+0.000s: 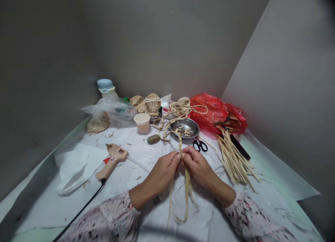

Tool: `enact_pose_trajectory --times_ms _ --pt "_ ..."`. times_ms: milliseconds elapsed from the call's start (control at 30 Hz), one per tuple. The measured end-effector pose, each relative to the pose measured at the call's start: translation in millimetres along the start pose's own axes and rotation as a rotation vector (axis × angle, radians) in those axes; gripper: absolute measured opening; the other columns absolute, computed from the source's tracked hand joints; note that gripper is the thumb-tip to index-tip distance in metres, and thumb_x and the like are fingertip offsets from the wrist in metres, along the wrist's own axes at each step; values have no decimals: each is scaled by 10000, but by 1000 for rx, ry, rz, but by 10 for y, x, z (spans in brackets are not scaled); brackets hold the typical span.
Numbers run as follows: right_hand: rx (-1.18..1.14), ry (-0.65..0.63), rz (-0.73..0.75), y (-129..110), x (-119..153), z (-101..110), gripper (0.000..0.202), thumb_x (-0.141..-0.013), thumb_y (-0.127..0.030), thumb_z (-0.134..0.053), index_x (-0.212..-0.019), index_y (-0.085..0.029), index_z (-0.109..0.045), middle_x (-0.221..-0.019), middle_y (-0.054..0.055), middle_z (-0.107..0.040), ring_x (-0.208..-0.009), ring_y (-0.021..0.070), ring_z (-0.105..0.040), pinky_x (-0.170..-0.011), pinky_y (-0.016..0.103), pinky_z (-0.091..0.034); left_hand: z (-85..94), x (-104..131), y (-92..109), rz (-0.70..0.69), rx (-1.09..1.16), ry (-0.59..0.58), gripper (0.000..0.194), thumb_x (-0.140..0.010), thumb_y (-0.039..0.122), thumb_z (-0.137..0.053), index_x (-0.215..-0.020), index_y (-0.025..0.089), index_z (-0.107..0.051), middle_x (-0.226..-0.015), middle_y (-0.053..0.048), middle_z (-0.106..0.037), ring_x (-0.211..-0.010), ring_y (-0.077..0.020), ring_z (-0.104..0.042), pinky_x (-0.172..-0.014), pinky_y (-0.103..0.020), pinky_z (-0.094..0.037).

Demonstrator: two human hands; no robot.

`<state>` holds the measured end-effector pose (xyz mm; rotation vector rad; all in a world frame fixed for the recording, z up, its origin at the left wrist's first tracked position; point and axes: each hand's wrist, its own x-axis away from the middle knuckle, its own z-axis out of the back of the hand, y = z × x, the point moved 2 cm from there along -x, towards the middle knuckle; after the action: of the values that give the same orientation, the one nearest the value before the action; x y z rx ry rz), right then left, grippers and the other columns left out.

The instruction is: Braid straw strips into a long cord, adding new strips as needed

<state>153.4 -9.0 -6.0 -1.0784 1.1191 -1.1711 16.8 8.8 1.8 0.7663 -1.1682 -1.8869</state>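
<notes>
Between my two hands runs a braid of pale straw (180, 141), pinched at its working end. My left hand (167, 167) grips it from the left, thumb and fingers together. From the right, my right hand (196, 163) pinches the same spot. Loose straw strands (186, 196) hang below my fingers toward the table's front. The finished part of the braid runs away from me, past a metal bowl (185, 127) holding straw scraps, to a coiled heap of braid (180, 107). Black-handled scissors (200, 146) lie just beyond my right hand.
A glue gun (112, 161) with a black cord lies at left, near crumpled white paper (74, 168). Behind are a paper cup (142, 123), a thread spool (153, 139), woven straw pieces (152, 104) and a blue-lidded bottle (106, 87). At right, a red plastic bag (209, 111) and straw bundle (232, 158).
</notes>
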Motion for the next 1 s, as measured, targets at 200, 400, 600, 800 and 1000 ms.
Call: enact_pose_trajectory --times_ms 200,400,600,800,1000 --pt "129 -16 75 37 3 25 104 -873 -277 -477 -829 -195 -521 -683 -27 -570 -632 131 -533 -616 248 -415 34 -56 -75 28 -8 -36 342 -900 394 -378 -723 164 -558 -714 -9 -563 -710 -151 -490 -683 -256 -366" --pt "221 -29 128 -40 22 38 123 -892 -255 -470 -856 -187 -566 -726 -4 -642 -686 144 -593 -672 260 -444 32 -43 -47 292 323 -113 344 -815 488 -488 -674 176 -518 -489 81 -334 -439 -84 -271 -448 -221 -259" --pt "326 15 126 -105 -5 90 168 -859 -255 -522 -857 -175 -669 -807 26 -699 -767 162 -618 -721 265 -448 26 -24 -93 347 301 69 279 -785 395 -504 -627 169 -539 -428 79 -341 -393 -75 -289 -430 -219 -211" --pt "351 65 -16 -122 41 34 193 -846 -281 -539 -869 -178 -700 -759 29 -704 -682 165 -621 -641 265 -458 62 -35 -159 363 242 216 248 -759 348 -493 -639 156 -596 -418 69 -363 -385 -80 -325 -425 -220 -207" --pt "628 55 304 -153 185 -128 262 -877 -170 -486 -1066 -177 -666 -932 71 -705 -849 191 -647 -794 304 -485 21 -21 -195 390 576 232 273 -740 385 -564 -587 184 -461 -464 85 -314 -379 -59 -248 -386 -209 -169"
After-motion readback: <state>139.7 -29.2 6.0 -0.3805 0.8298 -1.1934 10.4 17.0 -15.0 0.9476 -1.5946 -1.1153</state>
